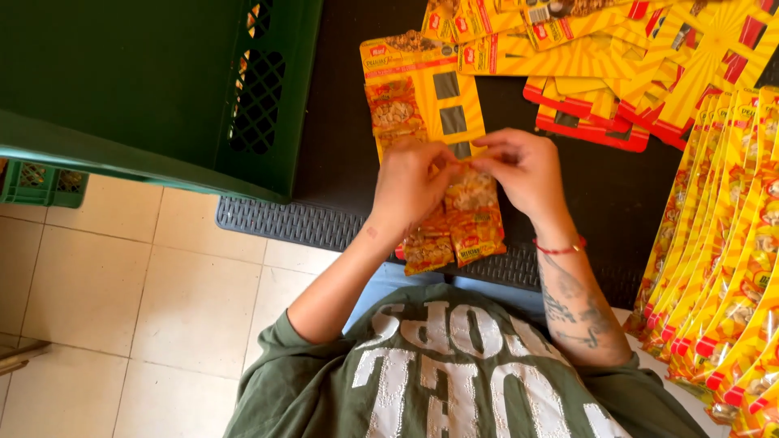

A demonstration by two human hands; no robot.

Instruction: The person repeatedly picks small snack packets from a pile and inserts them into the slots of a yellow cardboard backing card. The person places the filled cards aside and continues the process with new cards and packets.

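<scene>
Together, both hands pinched one snack sachet.
Left hand [410,182] and right hand [523,170] each held a closed grip on the sachet strip [464,223], over the yellow display card [438,93] on the dark desk [341,162].

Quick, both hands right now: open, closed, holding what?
Left hand: closed, pinching the top of a small orange snack packet against the yellow display card.
Right hand: closed on the same snack packet.
</scene>
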